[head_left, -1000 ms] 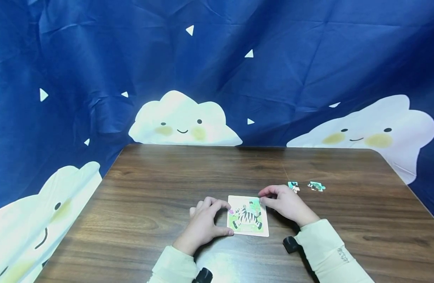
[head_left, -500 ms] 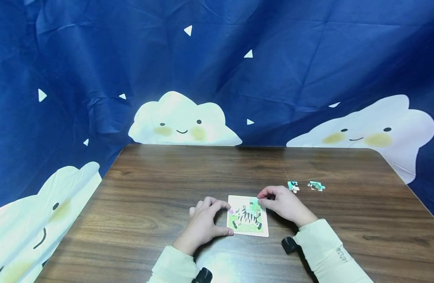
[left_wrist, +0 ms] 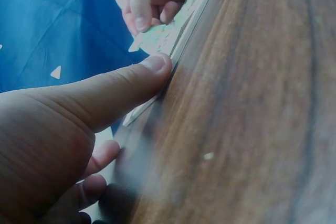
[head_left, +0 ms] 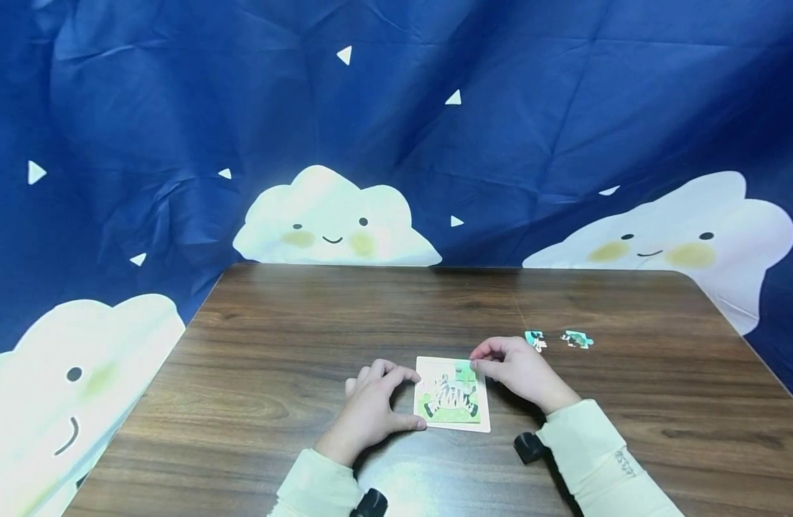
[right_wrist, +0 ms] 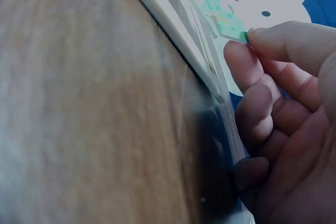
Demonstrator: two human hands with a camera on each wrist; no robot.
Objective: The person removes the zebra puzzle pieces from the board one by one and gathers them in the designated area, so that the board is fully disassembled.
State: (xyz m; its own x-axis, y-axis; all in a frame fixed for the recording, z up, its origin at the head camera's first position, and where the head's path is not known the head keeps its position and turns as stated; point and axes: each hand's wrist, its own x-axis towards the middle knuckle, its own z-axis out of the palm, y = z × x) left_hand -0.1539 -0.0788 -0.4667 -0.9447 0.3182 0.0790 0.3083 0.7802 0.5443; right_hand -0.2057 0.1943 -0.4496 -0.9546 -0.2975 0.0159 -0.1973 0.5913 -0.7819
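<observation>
A small square jigsaw puzzle tray [head_left: 457, 426] with a pale border lies on the table and carries a zebra picture [head_left: 453, 396] on green. My left hand [head_left: 370, 409] holds the tray at its left side, index fingertip at the edge and thumb at the near left corner. At the far right corner, my right hand [head_left: 517, 370] pinches a green puzzle piece [right_wrist: 231, 25] between thumb and index finger. The other right fingers are curled below. In the left wrist view, green puzzle pieces [left_wrist: 155, 35] stand up at a slant above the tray by the right fingertips.
Two loose puzzle pieces lie beyond the right hand: a black, white and teal piece [head_left: 535, 340] and a teal-green piece [head_left: 577, 339]. The brown wooden table [head_left: 293, 330] reaches back to a blue cloth [head_left: 486, 143] printed with white clouds.
The zebra picture looks paler and shifted in the tray, and the pink spot at its left no longer shows. Both hands keep nearly the same place; the right has moved very slightly left.
</observation>
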